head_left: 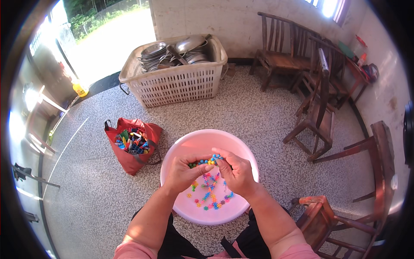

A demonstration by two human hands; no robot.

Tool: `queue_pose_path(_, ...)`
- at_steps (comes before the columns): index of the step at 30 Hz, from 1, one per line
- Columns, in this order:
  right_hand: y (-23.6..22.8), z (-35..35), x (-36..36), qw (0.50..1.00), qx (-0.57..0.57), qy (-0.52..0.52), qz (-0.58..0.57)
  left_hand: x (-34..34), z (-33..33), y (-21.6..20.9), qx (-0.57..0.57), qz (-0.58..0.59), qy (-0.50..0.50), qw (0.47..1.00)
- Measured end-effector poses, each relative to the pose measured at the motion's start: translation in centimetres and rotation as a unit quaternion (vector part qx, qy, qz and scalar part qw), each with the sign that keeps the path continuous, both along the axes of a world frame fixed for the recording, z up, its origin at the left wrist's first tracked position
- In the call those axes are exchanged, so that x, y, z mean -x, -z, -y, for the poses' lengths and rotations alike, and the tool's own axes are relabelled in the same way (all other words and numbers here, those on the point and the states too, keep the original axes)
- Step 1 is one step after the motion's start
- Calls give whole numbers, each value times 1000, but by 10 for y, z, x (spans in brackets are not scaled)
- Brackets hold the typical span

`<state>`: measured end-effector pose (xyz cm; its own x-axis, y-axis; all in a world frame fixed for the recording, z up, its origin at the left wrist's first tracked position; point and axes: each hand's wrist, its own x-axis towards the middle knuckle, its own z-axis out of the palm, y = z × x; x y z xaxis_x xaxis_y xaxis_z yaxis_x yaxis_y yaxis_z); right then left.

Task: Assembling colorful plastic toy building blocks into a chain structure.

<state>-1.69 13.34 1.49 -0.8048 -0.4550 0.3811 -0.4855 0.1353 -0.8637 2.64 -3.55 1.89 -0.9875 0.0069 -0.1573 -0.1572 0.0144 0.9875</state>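
Note:
Above a pink plastic basin (pixel 172 203) my two hands come close together. My left hand (pixel 185 172) is closed, pinching one end of a small cluster of joined plastic beads (pixel 211 162) in blue, yellow and green. The fingers of my right hand (pixel 235 172) close on the other end of the same cluster. More flower-shaped plastic pieces (pixel 211 196) in many colours lie on the basin's bottom below, some loose and some joined. My fingers hide part of the held cluster.
Left of the basin, a red bag (pixel 129 162) holds building bricks (pixel 134 141). Beyond stands a white plastic crate (pixel 177 86) of metal pans and lids. Wooden chairs (pixel 317 125) line the right side, one wooden seat (pixel 312 218) near my right arm. A yellow bottle (pixel 80 89) stands by the doorway.

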Motion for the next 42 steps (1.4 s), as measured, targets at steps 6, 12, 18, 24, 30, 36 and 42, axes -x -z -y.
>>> queue_pose_path(6, 5, 4, -3, 999, -3, 13, -33, -1, 1, 4, -39, -3, -6, 999)
queue_pose_path(12, 15, 12, -2, 997, 28, 1, -71, 0, 3, 9, -82, 5, -8, 997)
queue_pose_path(18, 8, 8, 2, 904, 193, -34, 381, 4, 3, 14, -176, 2, -16, 984)
queue_pose_path(24, 15, 3, 17, 785, 340, -18, 517, 4, 7, 20, -216, 17, -16, 976)
queue_pose_path(30, 13, 0, 14, 797, 286, -42, 531, 3, 5, 17, -227, 14, -22, 974)
queue_pose_path(36, 12, -5, 16, 801, 277, -77, 525, 2, 7, 16, -215, 11, -10, 977)
queue_pose_path(42, 1, -3, 15, 834, 266, -35, 482, 0, 7, 14, -172, 5, 12, 985)
